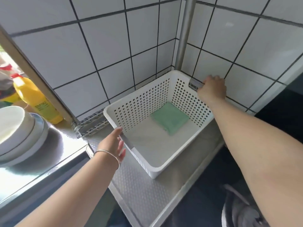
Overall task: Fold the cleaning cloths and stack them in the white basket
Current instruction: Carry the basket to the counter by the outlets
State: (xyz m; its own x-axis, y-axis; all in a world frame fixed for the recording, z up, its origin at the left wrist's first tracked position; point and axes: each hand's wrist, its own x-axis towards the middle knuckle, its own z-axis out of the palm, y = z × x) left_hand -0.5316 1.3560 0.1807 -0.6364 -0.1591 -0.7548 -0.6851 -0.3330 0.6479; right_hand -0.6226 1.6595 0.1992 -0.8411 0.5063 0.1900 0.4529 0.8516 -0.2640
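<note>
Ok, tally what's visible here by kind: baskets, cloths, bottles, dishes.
White basket: 1
Green folded cloth, lying in the basket: 1
Yellow bottle: 1
White dishes, stacked at the left: at least 2, exact count unclear
Total: at least 5

Green cloth [169, 120] in white basket [161, 166] — hands [211, 89] alongside.

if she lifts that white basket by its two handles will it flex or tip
Probably light: the white basket has thin perforated plastic walls and holds only one folded green cloth. The walls may flex slightly. Tipping seems unlikely, since the right hand grips the far handle and the left hand reaches the opposite near handle, though the cloth could slide.
</note>
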